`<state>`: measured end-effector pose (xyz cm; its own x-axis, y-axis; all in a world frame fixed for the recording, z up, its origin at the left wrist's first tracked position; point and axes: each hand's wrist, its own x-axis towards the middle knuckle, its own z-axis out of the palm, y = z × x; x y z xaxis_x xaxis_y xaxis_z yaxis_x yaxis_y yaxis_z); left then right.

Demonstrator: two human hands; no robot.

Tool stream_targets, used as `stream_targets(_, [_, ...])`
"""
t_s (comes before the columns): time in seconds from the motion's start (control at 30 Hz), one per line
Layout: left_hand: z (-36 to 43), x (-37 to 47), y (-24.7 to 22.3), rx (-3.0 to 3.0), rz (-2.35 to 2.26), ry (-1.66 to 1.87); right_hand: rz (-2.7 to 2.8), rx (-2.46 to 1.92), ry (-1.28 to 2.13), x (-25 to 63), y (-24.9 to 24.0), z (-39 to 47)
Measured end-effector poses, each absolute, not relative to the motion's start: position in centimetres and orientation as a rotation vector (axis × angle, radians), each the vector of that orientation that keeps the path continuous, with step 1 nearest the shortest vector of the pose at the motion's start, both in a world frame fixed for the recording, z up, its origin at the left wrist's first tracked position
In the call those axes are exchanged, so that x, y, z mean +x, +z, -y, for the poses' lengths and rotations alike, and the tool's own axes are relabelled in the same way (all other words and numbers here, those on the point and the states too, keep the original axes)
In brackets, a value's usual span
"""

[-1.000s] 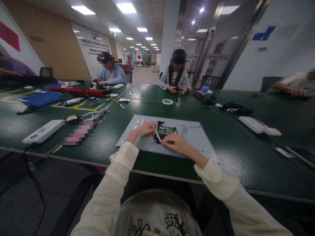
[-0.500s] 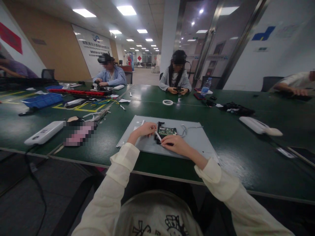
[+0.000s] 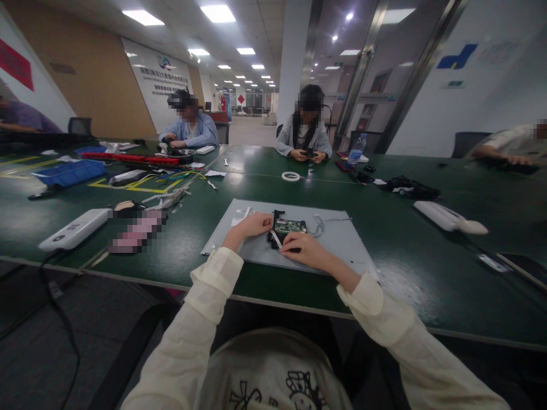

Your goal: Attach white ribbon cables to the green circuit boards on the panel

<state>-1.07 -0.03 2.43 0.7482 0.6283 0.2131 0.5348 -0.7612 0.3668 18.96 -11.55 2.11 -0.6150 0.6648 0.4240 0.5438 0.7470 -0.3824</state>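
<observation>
A short white strip (image 3: pixel 277 239), perhaps tape or a flat cable, stretches between my two hands. My left hand (image 3: pixel 255 225) pinches its far end, beside the black bracket. My right hand (image 3: pixel 302 249) has thumb and finger closed on its near end. Under and behind the strip sits a green circuit board (image 3: pixel 290 226) in a black frame on a flat grey panel (image 3: pixel 333 250). Grey cables (image 3: pixel 317 225) run from the board toward the panel's right edge. Another white strip (image 3: pixel 247 213) lies on the panel, left of the board.
A roll of white tape (image 3: pixel 291 176) lies beyond the panel. White power banks (image 3: pixel 77 229) rest to either side, with a pink item (image 3: pixel 139 230) at left. Farther off are a blue tray (image 3: pixel 70 173) and a bottle (image 3: pixel 357 149). Several people sit around the green table.
The white strip now lies lower, closer to the black frame. My left hand has lowered slightly; my right hand stays nearly in place. The view has shifted a little.
</observation>
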Motion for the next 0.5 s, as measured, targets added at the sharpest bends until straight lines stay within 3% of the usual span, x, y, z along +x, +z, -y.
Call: stream_targets(0.5, [-0.47, -1.11, 2.08, 2.648, -0.939, 0.488, 2.396, -0.911, 0.296, 18.72, 2.97, 12.04])
